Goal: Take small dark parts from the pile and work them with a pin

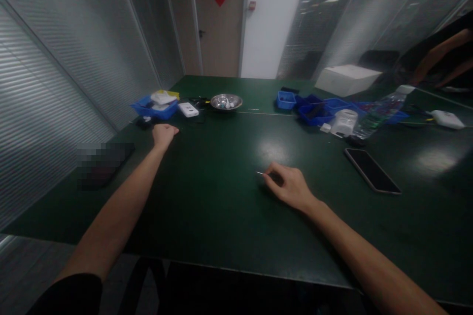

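My left hand [164,135] reaches far out over the dark green table [221,206], its fingers curled into a fist close to a blue tray [152,108] and a small white device [188,109]. What is in the fist, if anything, is hidden. My right hand [289,186] rests on the middle of the table, fingers pinched on a thin, small metal pin-like tool [260,173] whose tip sticks out to the left.
A round metal dish [226,102] stands at the back. Several blue trays [318,110], a white device [343,123] and a plastic bottle [380,110] lie at right. A black phone [372,170] lies right of my hand. Another person's arm [439,56] shows far right.
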{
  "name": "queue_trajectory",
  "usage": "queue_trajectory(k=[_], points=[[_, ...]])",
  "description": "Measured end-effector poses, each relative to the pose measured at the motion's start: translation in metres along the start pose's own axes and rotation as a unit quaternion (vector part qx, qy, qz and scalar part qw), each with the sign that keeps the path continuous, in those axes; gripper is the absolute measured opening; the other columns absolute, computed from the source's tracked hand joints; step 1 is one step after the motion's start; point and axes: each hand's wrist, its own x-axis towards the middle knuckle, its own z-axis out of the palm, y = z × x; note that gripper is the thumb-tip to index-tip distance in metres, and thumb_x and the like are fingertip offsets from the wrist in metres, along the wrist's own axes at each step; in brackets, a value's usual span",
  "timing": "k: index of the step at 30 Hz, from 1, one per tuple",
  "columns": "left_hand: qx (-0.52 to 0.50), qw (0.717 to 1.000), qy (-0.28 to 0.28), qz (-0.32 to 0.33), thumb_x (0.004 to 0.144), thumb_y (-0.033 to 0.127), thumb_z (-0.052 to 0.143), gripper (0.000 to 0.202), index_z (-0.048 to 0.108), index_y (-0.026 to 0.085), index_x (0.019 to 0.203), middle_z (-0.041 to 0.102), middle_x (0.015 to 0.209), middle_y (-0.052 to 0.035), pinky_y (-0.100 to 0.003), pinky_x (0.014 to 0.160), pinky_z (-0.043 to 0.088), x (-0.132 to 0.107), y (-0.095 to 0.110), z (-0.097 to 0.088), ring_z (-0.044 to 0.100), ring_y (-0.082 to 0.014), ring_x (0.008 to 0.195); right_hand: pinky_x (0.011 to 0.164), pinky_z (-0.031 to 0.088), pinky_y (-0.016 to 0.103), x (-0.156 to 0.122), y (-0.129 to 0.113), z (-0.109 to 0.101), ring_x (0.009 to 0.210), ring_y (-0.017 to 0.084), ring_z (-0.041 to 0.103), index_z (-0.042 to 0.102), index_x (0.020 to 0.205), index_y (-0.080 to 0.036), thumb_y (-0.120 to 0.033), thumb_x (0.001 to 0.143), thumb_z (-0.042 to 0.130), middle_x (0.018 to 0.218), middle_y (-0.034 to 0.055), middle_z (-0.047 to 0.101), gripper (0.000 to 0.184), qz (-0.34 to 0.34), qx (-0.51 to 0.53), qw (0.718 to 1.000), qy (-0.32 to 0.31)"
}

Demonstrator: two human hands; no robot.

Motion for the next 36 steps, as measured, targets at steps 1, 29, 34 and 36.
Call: queue_trajectory(k=[1,29,34,36], points=[[0.02,1.0,-0.001,0.023,0.075,0.019,0.069,0.019,0.081,0.014,0.089,0.078,0.089,-0.0111,-0.033,0.082,0.054,-0.001,-0.002,0.0,0.072,-0.0254,0.086,0.059,0.04,0.027,0.0,0.0,0.0,0.06,0.014,0.058,0.063,0.092,-0.021,-0.037,0.099,0.056,0.078,0.0008,0.069,0.019,0.0,0.001,1.0,0.0],[-0.068,0.768,-0.354,0.53,0.102,0.02,0.057,0.019,0.074,0.02,0.109,0.072,0.114,-0.0066,-0.038,0.099,0.05,-0.226,0.109,0.06,0.063,-0.0201,0.11,0.057,0.036,0.028,0.0,0.008,0.002,0.058,0.016,0.058,0.064,0.09,-0.023,-0.041,0.097,0.056,0.075,0.0008,0.07,0.021,0.01,-0.045,0.999,0.007],[-0.095,0.804,-0.379,0.448,0.096,0.022,0.067,0.015,0.071,0.021,0.11,0.071,0.107,-0.0043,-0.034,0.088,0.052,-0.225,0.113,0.059,0.065,-0.019,0.1,0.059,0.036,0.028,0.0,0.01,-0.002,0.061,0.016,0.059,0.064,0.089,-0.023,-0.036,0.096,0.058,0.075,-0.0005,0.069,0.016,0.015,-0.046,0.999,-0.009],[-0.104,0.813,-0.388,0.421,0.093,0.022,0.069,0.021,0.069,0.022,0.114,0.071,0.107,-0.0043,-0.033,0.085,0.052,-0.224,0.113,0.06,0.065,-0.0185,0.097,0.059,0.035,0.028,0.0,0.01,-0.002,0.06,0.015,0.059,0.065,0.088,-0.023,-0.035,0.094,0.059,0.074,-0.0007,0.069,0.015,0.017,-0.053,0.998,-0.01]])
